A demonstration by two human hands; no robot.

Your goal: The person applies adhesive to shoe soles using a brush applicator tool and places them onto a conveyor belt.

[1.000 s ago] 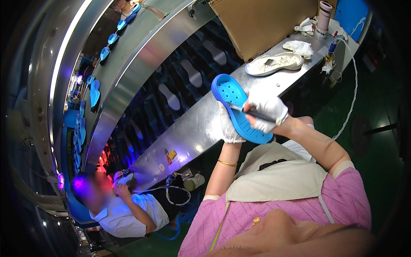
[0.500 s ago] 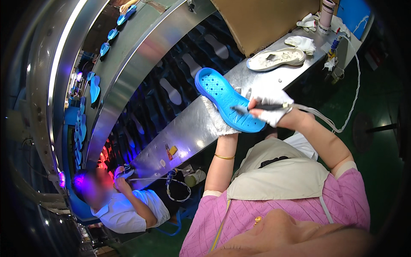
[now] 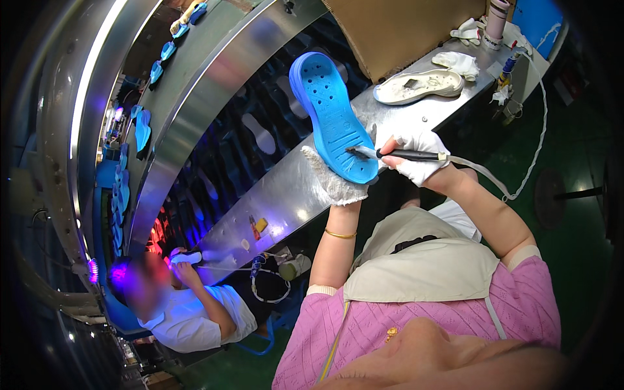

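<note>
A blue shoe sole (image 3: 335, 123), inner face up, stands tilted with its toe or heel end toward the conveyor. Beneath its near end, my left hand (image 3: 333, 181) in a white knit glove is closed round it; most of the fingers are hidden under the sole. My right hand (image 3: 419, 162), in a white glove with bare fingertips, pinches a black-handled brush (image 3: 416, 155). A pale tube runs from the handle's rear end. The dark brush tip rests against the inner face of the sole, close to the ribbed part.
A metal bench (image 3: 279, 185) passes under my hands. On it, a soiled off-white shoe sole (image 3: 419, 88), a white cloth (image 3: 457, 64) and a pink bottle (image 3: 496, 23) stand at the far right, near a cardboard box (image 3: 403, 32). Blue soles ride a conveyor (image 3: 182, 84); a co-worker (image 3: 195, 315) sits at left.
The blue sole has swung more upright and slightly left in my left hand. The brush has moved a little up and left across it. The co-worker's hands have shifted with a sole.
</note>
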